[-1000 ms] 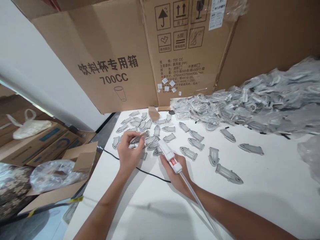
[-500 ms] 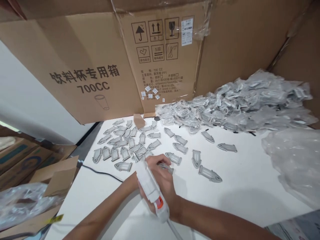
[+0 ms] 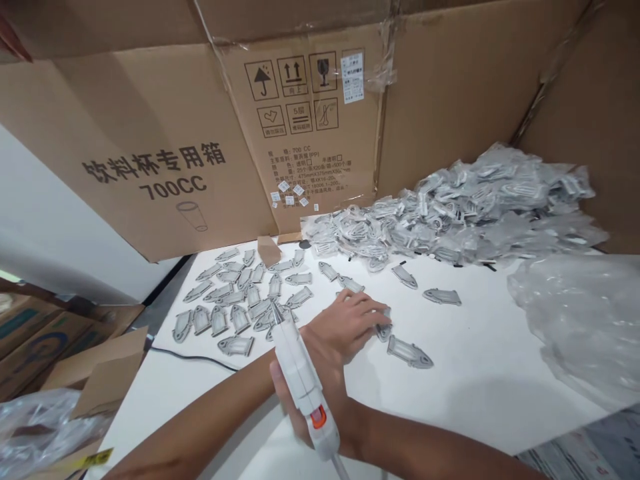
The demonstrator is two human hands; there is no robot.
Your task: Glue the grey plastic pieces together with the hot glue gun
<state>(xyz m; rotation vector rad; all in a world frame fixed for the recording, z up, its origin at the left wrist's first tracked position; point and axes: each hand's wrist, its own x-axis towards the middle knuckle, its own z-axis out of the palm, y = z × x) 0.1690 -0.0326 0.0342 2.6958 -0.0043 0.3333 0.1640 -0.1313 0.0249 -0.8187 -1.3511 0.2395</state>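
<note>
My right hand (image 3: pixel 325 393) is wrapped round a white hot glue gun (image 3: pixel 300 370) with an orange trigger. Its metal nozzle tilts up and to the left, over the table. Beyond it, my left hand (image 3: pixel 345 323) reaches across to the right, palm down. Its fingers are stretched out, and their tips touch a grey boat-shaped plastic part (image 3: pixel 384 331), partly covered by them. Another grey part (image 3: pixel 411 352) lies just to the right and nearer. Many similar grey parts (image 3: pixel 240 319) are spread over the left of the white table (image 3: pixel 480 360). My left thumb is hidden.
A heap of bagged parts (image 3: pixel 450 213) lies at the back right, by tall cardboard walls (image 3: pixel 310 133). A clear plastic bag (image 3: pixel 580 320) covers the right side. A black cord (image 3: pixel 195 358) crosses the left edge. Cardboard boxes (image 3: pixel 45 333) stand beyond it.
My left hand has moved right, from one grey part to another, and its fingers have stretched out. The glue gun stays in my right hand. The view has shifted slightly.
</note>
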